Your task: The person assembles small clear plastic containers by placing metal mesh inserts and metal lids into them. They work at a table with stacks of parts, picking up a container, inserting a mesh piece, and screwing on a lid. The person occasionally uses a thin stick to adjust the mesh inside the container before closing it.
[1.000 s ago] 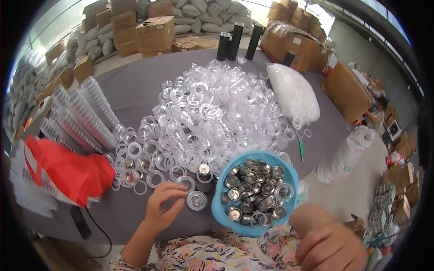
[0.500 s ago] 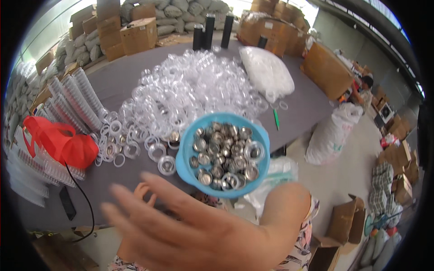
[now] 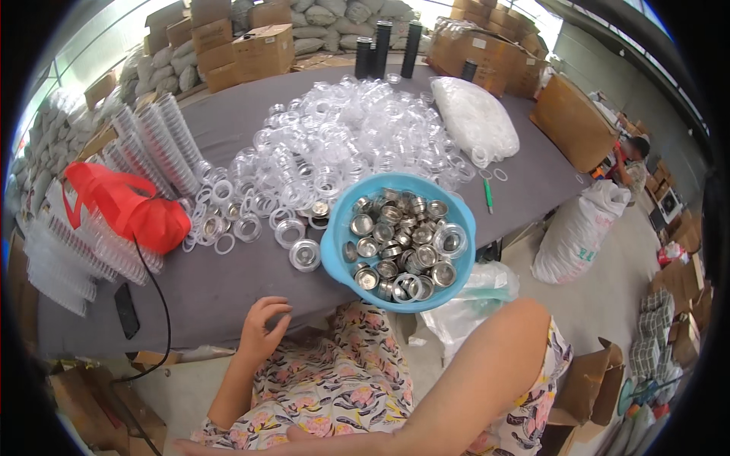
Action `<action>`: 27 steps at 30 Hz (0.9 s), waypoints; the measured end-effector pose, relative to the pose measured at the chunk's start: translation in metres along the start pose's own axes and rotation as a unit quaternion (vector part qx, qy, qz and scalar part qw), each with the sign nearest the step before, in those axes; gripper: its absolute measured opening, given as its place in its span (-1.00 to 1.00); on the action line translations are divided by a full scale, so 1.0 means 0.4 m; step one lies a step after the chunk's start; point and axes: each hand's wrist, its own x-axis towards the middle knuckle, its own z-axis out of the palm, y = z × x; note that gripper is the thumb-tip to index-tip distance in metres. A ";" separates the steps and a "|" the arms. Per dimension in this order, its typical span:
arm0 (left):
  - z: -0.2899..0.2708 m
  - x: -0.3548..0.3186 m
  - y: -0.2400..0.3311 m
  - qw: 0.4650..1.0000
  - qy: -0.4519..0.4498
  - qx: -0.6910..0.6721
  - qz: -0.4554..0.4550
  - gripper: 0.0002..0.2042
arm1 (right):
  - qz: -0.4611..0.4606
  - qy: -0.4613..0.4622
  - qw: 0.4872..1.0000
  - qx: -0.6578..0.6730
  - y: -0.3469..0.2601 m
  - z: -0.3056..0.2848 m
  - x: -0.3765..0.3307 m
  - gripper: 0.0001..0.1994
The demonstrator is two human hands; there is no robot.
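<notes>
Right arm (image 3: 487,365): crosses the lower frame over the lap; its hand is out of view, so the fingers cannot be told.
Left hand (image 3: 262,323): at the table (image 3: 251,277) edge, empty, fingers loosely curled and slightly apart.
Bowl (image 3: 399,239): blue, full of metal caps, overhanging the near edge, right of the hand.
Lid (image 3: 304,254): clear, just left of the bowl.
Red bag (image 3: 125,209): far left.
Clear rings (image 3: 342,144): heaped beyond the bowl.
Boxes (image 3: 262,49): behind the table.

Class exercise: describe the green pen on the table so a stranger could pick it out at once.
Start at the grey table and find the blue bowl of metal cups at its near edge. Just right of the bowl lies the green pen, the only slim green stick among clear plastic rings.
</notes>
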 end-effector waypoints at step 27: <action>-0.390 0.006 -0.544 0.787 0.610 0.021 -0.096 -0.36 | 0.399 -0.060 0.826 0.395 -0.168 0.827 -0.064 -0.40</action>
